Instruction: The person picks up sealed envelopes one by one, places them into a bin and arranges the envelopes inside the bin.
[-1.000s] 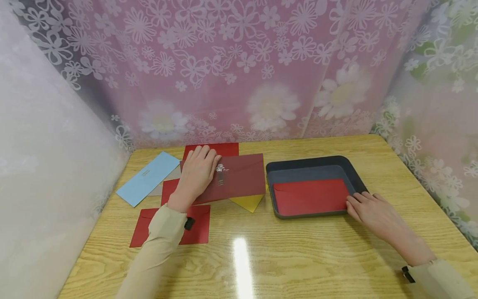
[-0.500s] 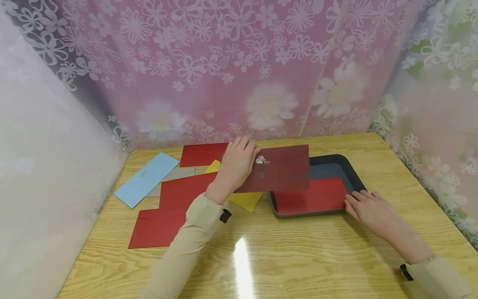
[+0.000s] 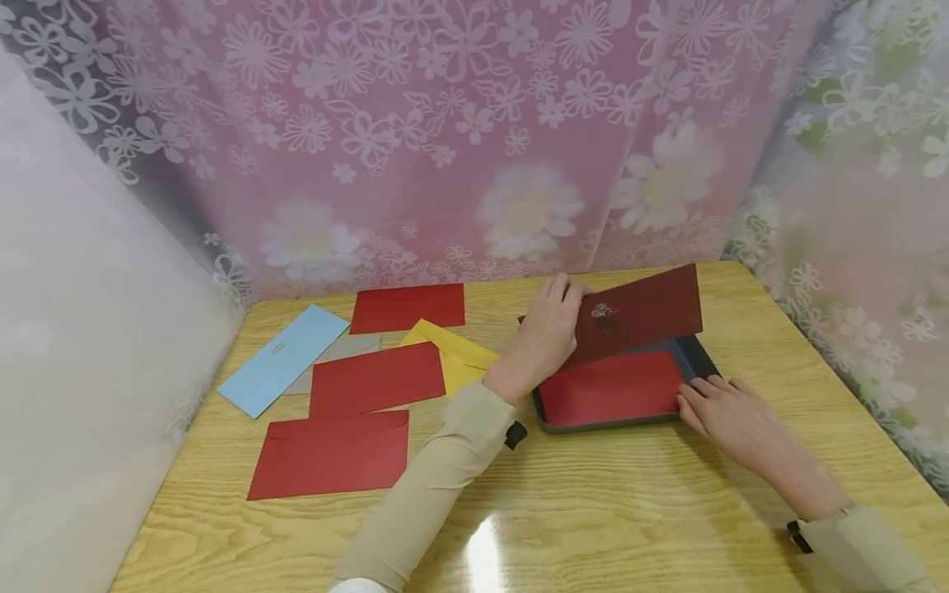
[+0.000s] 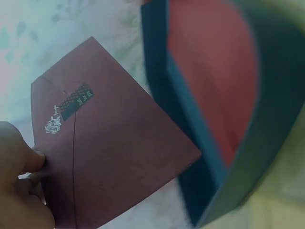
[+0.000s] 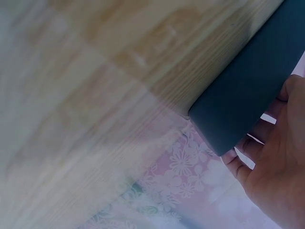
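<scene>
My left hand pinches a dark maroon envelope by its left end. The envelope tilts above the dark grey tray and covers much of its back and left. A small white floral print and a dark label mark its face in the left wrist view. Inside the tray lies a bright red envelope. My right hand grips the tray's front right corner, its fingers bent over the rim. The right wrist view shows those fingers against the tray's outer wall.
Left of the tray, a yellow envelope, a light blue one and a grey one lie on the wooden table. Red envelopes rest there too: one at the back, one mid-table, one in front.
My left hand has carried the maroon envelope rightward from the pile to over the tray, tilting its right end up. The red and yellow envelopes beneath are uncovered. My right hand stays at the tray.
</scene>
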Demonstrator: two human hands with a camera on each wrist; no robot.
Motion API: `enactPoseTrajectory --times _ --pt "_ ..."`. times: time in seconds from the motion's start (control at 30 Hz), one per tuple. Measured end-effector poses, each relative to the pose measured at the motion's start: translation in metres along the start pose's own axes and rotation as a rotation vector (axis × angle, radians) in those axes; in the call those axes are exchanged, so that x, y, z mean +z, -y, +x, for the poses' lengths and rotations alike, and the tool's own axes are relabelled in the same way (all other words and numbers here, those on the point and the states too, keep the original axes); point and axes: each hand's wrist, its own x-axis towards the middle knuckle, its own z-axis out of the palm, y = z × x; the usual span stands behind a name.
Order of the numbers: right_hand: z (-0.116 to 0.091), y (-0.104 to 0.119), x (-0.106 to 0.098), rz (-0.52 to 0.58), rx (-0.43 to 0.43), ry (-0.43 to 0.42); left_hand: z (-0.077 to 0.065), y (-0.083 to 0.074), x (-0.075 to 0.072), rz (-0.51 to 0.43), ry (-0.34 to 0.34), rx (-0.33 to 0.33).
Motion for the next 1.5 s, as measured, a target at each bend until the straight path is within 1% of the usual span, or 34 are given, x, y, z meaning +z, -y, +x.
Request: enactPoseTrajectory --times 0.1,0.13,0.23,0.3,0.37,0.47,0.53,0.67,0.77,0.83,0.9,1.1,1.23,1.37,1.5 --pt "0.002 0.001 0.000 -0.021 -0.027 0.005 -0.004 -0.004 0.015 -0.002 0.092 -0.021" --pt "0.002 0.001 0.000 -0.016 -0.022 0.002 -0.006 -0.004 0.020 -0.006 0.122 -0.029" --pt "0.006 0.002 0.001 0.039 0.034 0.007 -0.011 -0.005 0.031 -0.021 0.225 -0.054" --pt "0.008 0.003 0.000 0.091 0.092 0.036 -0.013 -0.005 0.037 -0.032 0.287 -0.067" --pt "0.009 0.004 -0.002 0.122 0.134 0.085 -0.014 -0.005 0.042 -0.049 0.332 -0.076" --pt "0.011 0.004 -0.005 0.133 0.149 0.150 -0.016 -0.005 0.047 -0.054 0.368 -0.074" --pt "0.011 0.004 -0.006 0.124 0.137 0.169 -0.017 -0.005 0.049 -0.047 0.380 -0.063" --pt "0.011 0.003 -0.006 0.105 0.114 0.167 -0.020 -0.002 0.049 0.002 0.407 -0.039" --pt "0.011 0.003 -0.005 0.101 0.115 0.152 -0.023 0.002 0.046 0.029 0.417 -0.046" --pt "0.011 0.003 -0.005 0.111 0.124 0.141 -0.026 0.006 0.039 0.024 0.412 -0.065" --pt "0.010 0.003 -0.005 0.119 0.128 0.129 -0.030 0.012 0.030 0.006 0.386 -0.085" --pt "0.008 0.002 -0.006 0.101 0.106 0.110 -0.046 0.033 0.005 -0.055 0.261 -0.106" --pt "0.008 0.002 -0.006 0.101 0.116 0.131 -0.062 0.048 -0.009 -0.061 0.176 -0.127" --pt "0.009 0.002 -0.006 0.115 0.140 0.145 -0.080 0.062 -0.021 -0.037 0.095 -0.138" --pt "0.009 0.003 -0.006 0.120 0.139 0.159 -0.099 0.080 -0.035 -0.014 0.036 -0.161"
